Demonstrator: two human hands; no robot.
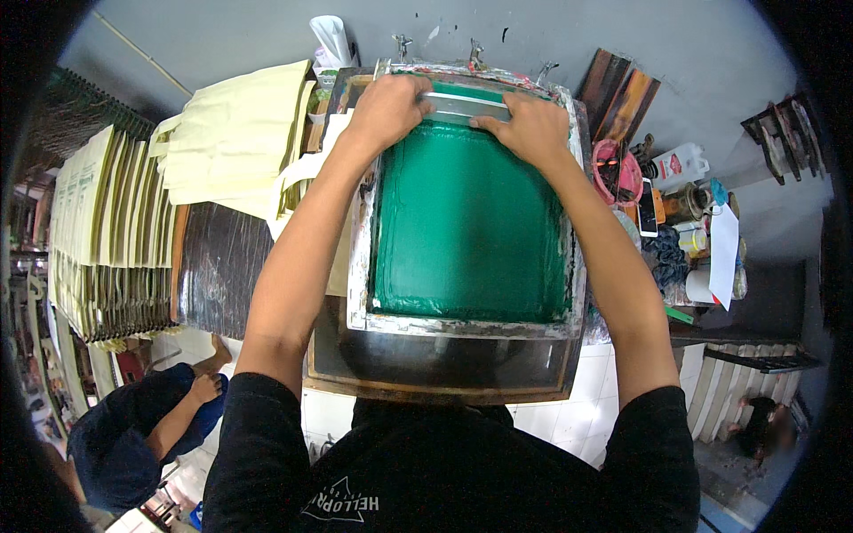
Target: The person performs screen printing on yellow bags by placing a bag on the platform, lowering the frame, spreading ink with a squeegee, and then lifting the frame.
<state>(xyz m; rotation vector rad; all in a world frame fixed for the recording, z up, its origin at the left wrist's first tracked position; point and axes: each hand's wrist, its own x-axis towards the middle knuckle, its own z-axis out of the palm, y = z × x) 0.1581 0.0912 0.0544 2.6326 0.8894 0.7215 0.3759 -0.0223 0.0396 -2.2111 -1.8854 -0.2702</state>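
The flat, pale squeegee (pixel 464 107) lies crosswise at the 12 o'clock end of the green mesh (pixel 475 222), the left hand (pixel 391 105) and right hand (pixel 536 129) grasping its opposite ends, thumbs on the near side, presumably so pressure stays even, though the far fingers are too hidden to judge how they wrap. Around it, the paint-smeared frame (pixel 444 327) rests on the dark table (pixel 426 366), squarely before the body, probably for straight reach; cream bags (pixel 235 133) pile towards 10 o'clock, seemingly for easy access, and a pink basket (pixel 633 169) sits between 2 and 3.
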